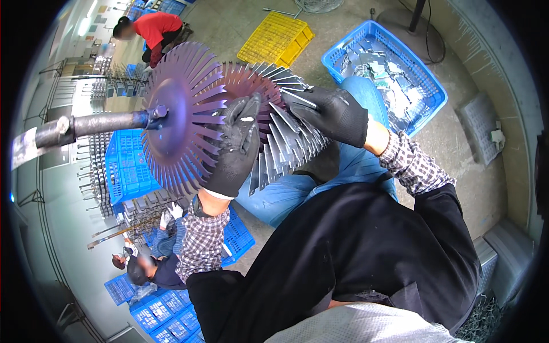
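A purple slotted metal disc stands upright on a horizontal metal shaft, left of the middle. Beside it is a second, reddish slotted disc, whose rim carries many flat grey metal plates fanned outward. My left hand, in a black glove, reaches up between the two discs with its fingers curled together; what they hold, if anything, is hidden. My right hand, also black-gloved, is closed at the right rim of the second disc, thumb and fingers pinching a metal plate.
A blue basket of loose flat metal pieces stands on the floor beyond my knee. Farther off is a yellow crate. Blue crates and racks line the left side, where other people work. A pole stand rises behind the basket.
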`<state>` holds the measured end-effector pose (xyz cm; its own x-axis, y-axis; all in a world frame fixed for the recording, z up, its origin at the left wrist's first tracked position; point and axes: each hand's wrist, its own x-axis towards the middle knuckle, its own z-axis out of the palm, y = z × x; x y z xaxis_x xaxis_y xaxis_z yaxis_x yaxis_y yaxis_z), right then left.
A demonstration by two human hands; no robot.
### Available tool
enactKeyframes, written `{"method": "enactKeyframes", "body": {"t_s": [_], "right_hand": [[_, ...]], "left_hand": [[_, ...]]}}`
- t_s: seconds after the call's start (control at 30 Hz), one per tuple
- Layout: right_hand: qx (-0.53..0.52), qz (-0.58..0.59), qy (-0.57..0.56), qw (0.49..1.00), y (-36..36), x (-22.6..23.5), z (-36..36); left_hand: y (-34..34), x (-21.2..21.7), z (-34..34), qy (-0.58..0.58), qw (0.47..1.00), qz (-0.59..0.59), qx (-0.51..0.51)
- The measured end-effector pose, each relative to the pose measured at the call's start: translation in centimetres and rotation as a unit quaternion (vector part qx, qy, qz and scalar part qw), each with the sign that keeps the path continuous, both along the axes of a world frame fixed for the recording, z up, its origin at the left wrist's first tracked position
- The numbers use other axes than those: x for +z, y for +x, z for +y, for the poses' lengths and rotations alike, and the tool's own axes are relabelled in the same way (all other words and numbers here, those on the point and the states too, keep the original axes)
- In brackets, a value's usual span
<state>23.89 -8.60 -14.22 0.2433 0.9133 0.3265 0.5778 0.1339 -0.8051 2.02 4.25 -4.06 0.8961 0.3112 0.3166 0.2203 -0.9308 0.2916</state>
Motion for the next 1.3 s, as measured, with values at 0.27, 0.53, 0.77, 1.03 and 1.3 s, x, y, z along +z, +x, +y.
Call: {"method": "enactKeyframes", "body": {"t_s": [0.27, 0.53, 0.77, 1.03, 1.3], "right_hand": [[-0.003, -0.048, 0.015, 0.999, -0.4, 1.8, 0.2], [0.006, -0.111, 0.056, 0.992, -0.6, 1.8, 0.6], [0.019, -0.146, 0.038, 0.988, -0.5, 2.4, 0.4], [0.05, -0.11, 0.057, 0.991, -0.3, 2.6, 0.5], [0.049, -0.144, 0.043, 0.987, -0.6, 3.3, 0.3]], "left_hand": [[-0.3, -1.4, 0.8, -0.031, 0.999, -0.006, -0.009], [-0.7, -3.4, 2.4, 0.055, 0.998, 0.03, -0.014], [-0.9, -4.3, 2.4, 0.064, 0.998, 0.0, -0.026], [-2.2, -7.8, 4.0, 0.009, 0.999, -0.003, -0.047], [-4.3, -6.1, 1.6, -0.051, 0.997, -0.038, 0.045]]}}
